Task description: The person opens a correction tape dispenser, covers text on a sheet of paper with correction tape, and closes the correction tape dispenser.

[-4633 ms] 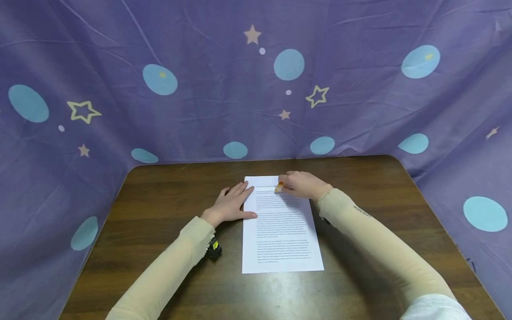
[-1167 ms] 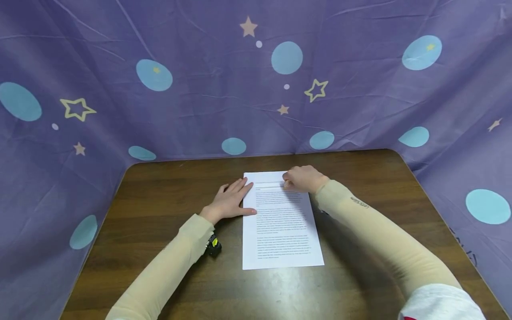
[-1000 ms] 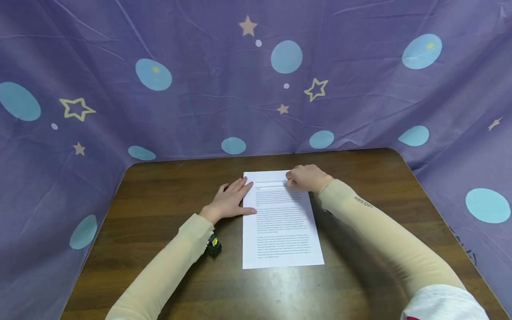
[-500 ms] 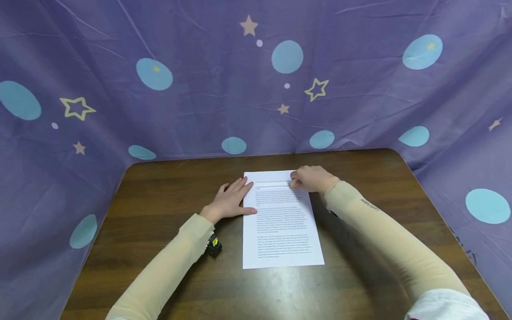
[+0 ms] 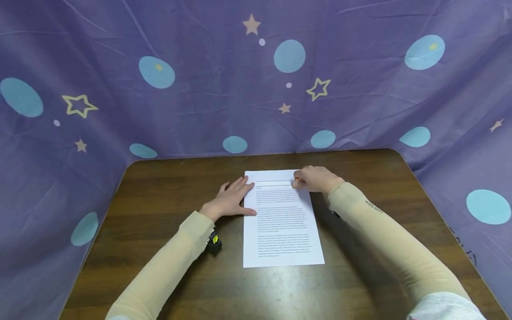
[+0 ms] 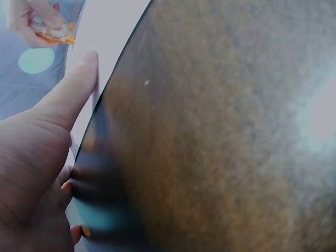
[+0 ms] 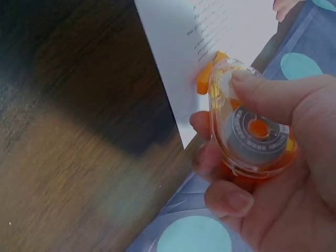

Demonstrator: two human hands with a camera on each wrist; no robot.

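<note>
Over on the left of the brown table, the left hand lies flat, fingers spread, laid over the left edge of the printed sheet and gripping nothing. That sheet lies flat, its rows of print running down towards the near edge. Across its top, moving rightward, there's a pale band between the thin lines of text; that looks like covering tape already down, though it's too small to be sure. And here's the right hand, up at the sheet's upper right, fingers curled round the correction tape, thumb on its clear case, the orange tip pointed at the page; true contact is hard to call. By the look of it, this row is nearly covered, only a short stretch left to the right margin, while the rows below remain plainly printed. Compared with over four seconds ago, the right hand has travelled right, from mid-row to near the sheet's right edge; the left hasn't budged on the paper.
</note>
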